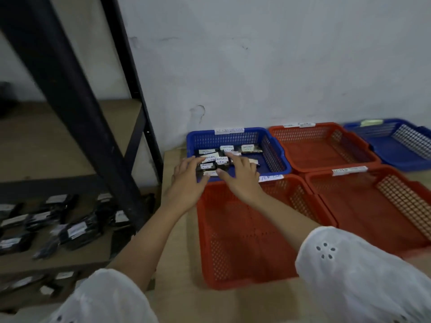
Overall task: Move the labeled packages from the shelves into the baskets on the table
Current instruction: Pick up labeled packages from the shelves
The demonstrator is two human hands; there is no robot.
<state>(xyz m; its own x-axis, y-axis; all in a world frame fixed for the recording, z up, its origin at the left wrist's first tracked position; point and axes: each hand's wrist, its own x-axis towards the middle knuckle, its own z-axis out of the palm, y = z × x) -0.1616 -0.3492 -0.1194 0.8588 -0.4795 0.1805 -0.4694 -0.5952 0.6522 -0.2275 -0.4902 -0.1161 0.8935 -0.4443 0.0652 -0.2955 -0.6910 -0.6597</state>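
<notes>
A blue basket [272, 145] at the table's far left holds several dark packages [250, 148] with white handwritten labels. Both my hands reach over its near rim. My left hand [189, 180] and my right hand [242, 174] have their fingers spread on either side of a small stack of packages [213, 163] in the basket; the fingers look straight and touch the stack. More labeled dark packages [74, 231] lie on the lower shelf at the left, blurred.
An empty red basket [233, 241] sits under my forearms. Two more red baskets [326, 148] [373, 201] and another blue basket [396, 145] stand to the right. The black shelf post [70, 89] rises close on the left. A white wall is behind.
</notes>
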